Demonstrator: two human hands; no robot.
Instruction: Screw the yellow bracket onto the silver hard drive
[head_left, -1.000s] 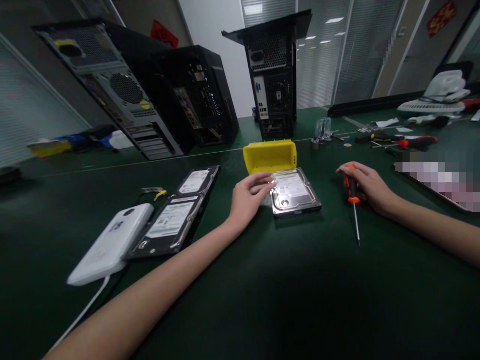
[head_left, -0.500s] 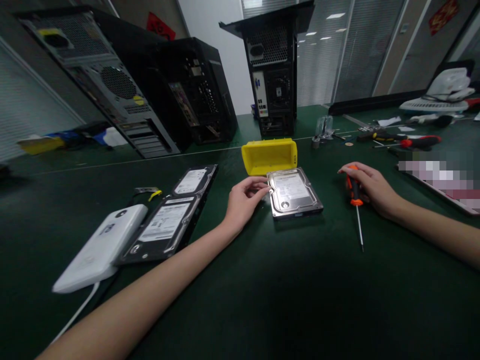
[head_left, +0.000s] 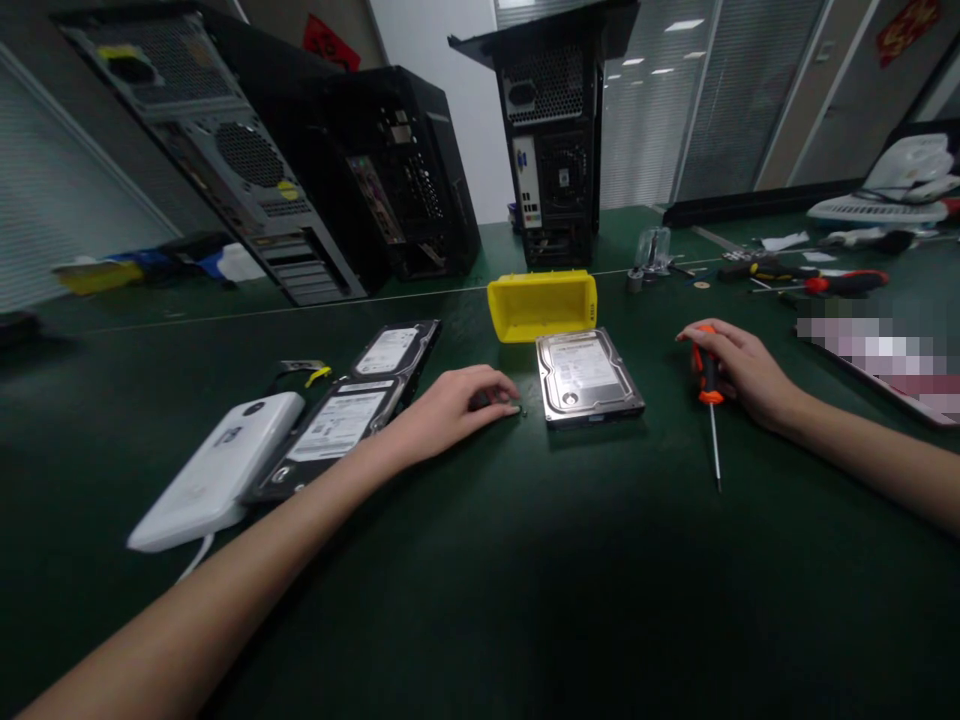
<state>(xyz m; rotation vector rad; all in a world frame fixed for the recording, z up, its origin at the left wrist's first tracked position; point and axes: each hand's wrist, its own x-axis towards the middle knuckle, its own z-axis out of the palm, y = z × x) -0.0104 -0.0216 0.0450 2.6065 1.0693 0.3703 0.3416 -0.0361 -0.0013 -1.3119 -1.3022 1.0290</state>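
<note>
A silver hard drive lies label up on the green table, in front of a yellow bin. To its left my left hand rests on the table, fingers curled with a gap before the thumb; a tiny metal piece lies at its fingertips, apart from the drive. My right hand is wrapped round the orange and black handle of a screwdriver, whose shaft points toward the near edge.
Two more hard drives and a white case with a cable lie at the left. Computer towers stand at the back. Pliers and a red-handled tool are at the back right, near a blurred flat object.
My left hand has left the silver drive's edge and moved left onto the table. A tiny metal piece now shows by its fingertips. The view has shifted slightly.
</note>
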